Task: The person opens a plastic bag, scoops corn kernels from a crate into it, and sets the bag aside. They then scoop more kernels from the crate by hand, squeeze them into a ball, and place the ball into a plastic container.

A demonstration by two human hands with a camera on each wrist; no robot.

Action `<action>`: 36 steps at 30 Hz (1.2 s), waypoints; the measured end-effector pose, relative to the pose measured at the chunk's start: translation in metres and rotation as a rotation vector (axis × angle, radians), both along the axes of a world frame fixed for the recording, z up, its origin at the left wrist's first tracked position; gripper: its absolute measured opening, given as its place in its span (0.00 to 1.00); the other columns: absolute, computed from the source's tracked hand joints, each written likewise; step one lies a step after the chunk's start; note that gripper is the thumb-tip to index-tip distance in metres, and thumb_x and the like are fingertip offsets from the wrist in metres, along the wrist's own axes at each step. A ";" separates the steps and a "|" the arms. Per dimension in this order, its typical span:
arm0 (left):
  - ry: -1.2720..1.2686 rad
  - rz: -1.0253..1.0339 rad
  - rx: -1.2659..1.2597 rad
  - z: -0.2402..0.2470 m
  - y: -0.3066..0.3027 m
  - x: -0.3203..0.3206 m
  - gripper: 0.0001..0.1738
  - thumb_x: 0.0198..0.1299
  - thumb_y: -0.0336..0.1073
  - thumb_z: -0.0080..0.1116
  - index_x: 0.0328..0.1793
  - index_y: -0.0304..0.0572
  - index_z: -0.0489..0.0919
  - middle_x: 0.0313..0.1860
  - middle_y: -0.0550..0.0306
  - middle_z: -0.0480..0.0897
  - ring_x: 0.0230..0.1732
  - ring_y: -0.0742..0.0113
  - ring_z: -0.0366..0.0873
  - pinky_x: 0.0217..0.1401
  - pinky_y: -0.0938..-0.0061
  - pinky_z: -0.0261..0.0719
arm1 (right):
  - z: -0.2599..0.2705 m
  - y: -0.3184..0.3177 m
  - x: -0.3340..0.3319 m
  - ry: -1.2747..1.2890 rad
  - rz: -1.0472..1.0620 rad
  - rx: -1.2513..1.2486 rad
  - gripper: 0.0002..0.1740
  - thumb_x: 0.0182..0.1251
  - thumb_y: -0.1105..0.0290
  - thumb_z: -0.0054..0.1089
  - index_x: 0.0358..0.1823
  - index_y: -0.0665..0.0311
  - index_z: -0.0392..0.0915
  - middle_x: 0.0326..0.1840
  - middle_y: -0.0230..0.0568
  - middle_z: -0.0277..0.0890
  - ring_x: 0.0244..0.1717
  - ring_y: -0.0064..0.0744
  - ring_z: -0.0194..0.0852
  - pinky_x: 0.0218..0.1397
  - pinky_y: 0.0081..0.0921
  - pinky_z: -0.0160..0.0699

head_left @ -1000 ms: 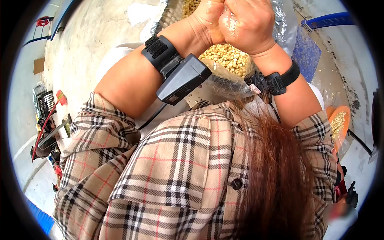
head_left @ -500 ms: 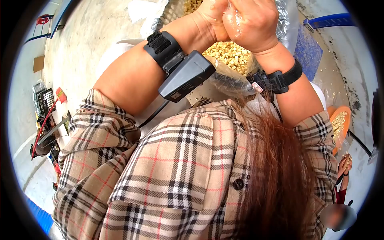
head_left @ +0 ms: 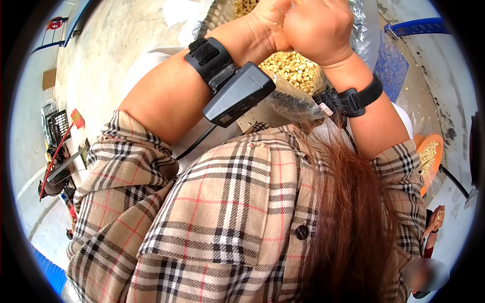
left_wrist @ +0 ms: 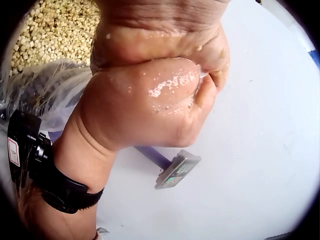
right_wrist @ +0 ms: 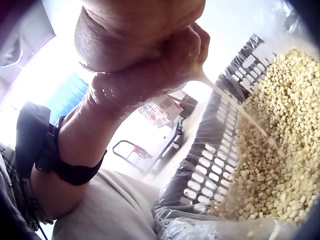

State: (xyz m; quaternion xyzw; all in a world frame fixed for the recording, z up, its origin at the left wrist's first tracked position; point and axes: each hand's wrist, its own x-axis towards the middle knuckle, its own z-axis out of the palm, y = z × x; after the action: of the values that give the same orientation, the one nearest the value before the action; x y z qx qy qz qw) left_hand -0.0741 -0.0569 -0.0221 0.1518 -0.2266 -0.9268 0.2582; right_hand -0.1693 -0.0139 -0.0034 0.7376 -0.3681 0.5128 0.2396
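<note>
Above a crate (right_wrist: 210, 155) of pale cut kernels (head_left: 290, 70), the two hands are pressed together. The left hand (head_left: 270, 22) and the right hand (head_left: 319, 33) have curled fingers, locked against each other. Wet whitish pulp (left_wrist: 172, 85) clings to the skin of the right hand (left_wrist: 145, 102) in the left wrist view. A thin pale stream (right_wrist: 235, 105) runs from the left hand (right_wrist: 145, 82) area down to the kernels in the right wrist view. What lies inside the grip is mostly hidden.
Clear plastic (head_left: 290, 103) lines the crate's near edge. An orange container (head_left: 430, 151) with pale pieces stands at the right; another person's hands (head_left: 437, 218) show below it. A scale display (left_wrist: 178, 169) and a trolley (right_wrist: 150, 152) appear in the wrist views.
The joined hands have shifted slightly right and turned, so the right hand's wet patch has left the head view. At lower right, another person's hands have come into sight.
</note>
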 end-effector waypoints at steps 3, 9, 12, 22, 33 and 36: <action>-0.005 0.004 -0.005 -0.001 -0.001 -0.001 0.14 0.57 0.48 0.53 0.34 0.47 0.76 0.33 0.57 0.79 0.37 0.64 0.77 0.42 0.67 0.76 | -0.004 -0.003 -0.002 0.027 -0.015 -0.025 0.07 0.39 0.79 0.52 0.11 0.65 0.65 0.12 0.43 0.60 0.15 0.42 0.62 0.27 0.35 0.65; -0.015 0.011 -0.012 -0.001 -0.004 -0.008 0.15 0.57 0.50 0.53 0.35 0.47 0.76 0.34 0.56 0.79 0.39 0.62 0.77 0.44 0.65 0.76 | -0.001 0.001 0.000 -0.015 -0.008 0.048 0.07 0.39 0.79 0.52 0.11 0.64 0.65 0.12 0.43 0.60 0.16 0.43 0.62 0.28 0.35 0.65; -0.024 0.020 -0.002 -0.002 -0.003 -0.008 0.16 0.57 0.51 0.53 0.35 0.48 0.76 0.35 0.56 0.79 0.39 0.62 0.77 0.45 0.64 0.76 | -0.006 0.000 -0.003 -0.001 -0.012 0.083 0.07 0.38 0.78 0.53 0.11 0.63 0.65 0.12 0.42 0.61 0.16 0.43 0.62 0.28 0.36 0.65; 0.206 -0.086 0.261 -0.013 -0.006 0.003 0.25 0.61 0.59 0.46 0.47 0.45 0.76 0.42 0.55 0.80 0.43 0.63 0.78 0.49 0.67 0.76 | -0.006 0.001 -0.013 0.041 -0.005 0.325 0.11 0.44 0.71 0.56 0.32 0.64 0.76 0.37 0.42 0.75 0.38 0.43 0.72 0.44 0.34 0.71; -0.041 0.154 0.268 0.000 0.005 -0.010 0.24 0.66 0.56 0.37 0.58 0.49 0.69 0.53 0.51 0.75 0.52 0.59 0.75 0.55 0.63 0.73 | 0.002 0.007 -0.018 -0.091 -0.036 0.570 0.39 0.54 0.41 0.55 0.59 0.64 0.66 0.65 0.45 0.61 0.64 0.45 0.60 0.68 0.44 0.51; -0.091 0.288 0.348 0.007 -0.001 -0.012 0.23 0.65 0.54 0.38 0.50 0.45 0.71 0.44 0.55 0.78 0.45 0.60 0.77 0.50 0.63 0.75 | -0.007 0.002 -0.017 -0.499 0.134 0.620 0.34 0.63 0.46 0.48 0.62 0.65 0.64 0.68 0.42 0.56 0.66 0.38 0.56 0.66 0.37 0.56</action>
State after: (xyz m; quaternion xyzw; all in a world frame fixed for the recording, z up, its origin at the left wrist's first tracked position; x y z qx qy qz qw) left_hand -0.0857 -0.0577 -0.0155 0.2664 -0.0506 -0.8976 0.3475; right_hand -0.1860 -0.0119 -0.0099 0.6500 -0.5033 0.5555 -0.1248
